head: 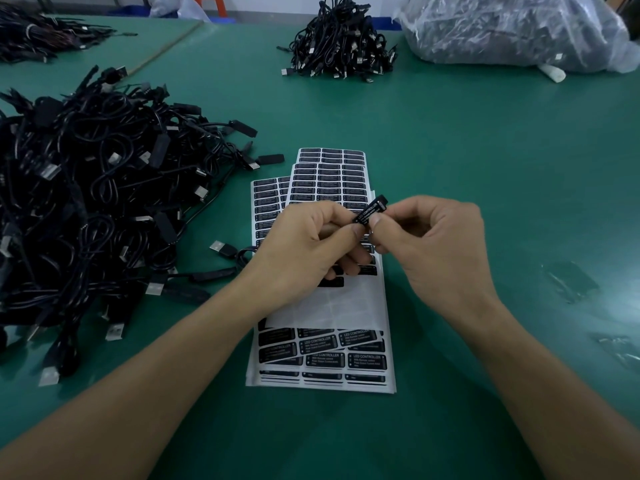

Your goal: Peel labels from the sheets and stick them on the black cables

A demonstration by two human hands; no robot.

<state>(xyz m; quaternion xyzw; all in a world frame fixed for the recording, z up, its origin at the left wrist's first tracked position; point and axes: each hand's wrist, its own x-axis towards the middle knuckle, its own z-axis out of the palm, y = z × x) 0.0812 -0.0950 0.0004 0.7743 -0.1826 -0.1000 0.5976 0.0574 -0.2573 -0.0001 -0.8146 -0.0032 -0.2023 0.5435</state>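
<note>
- Cable pile [86, 202], left of the left hand [304, 244]: light, floppy, tangle-prone I'd guess.
- Left hand pinches a cable's stiff little controller block [379, 203], the sane place to grab.
- Right hand [433, 244] pinches it too, thumb on the flimsy label [366, 215].
- Sheets [325, 303] lie under both hands.

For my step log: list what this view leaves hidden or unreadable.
Head view only.
Cable controller: lower end hidden by left hand and right hand pinching it.
Label sheets: middle rows covered by the left hand.
Plastic bag: contents blurred by film, cut by top edge.
</note>
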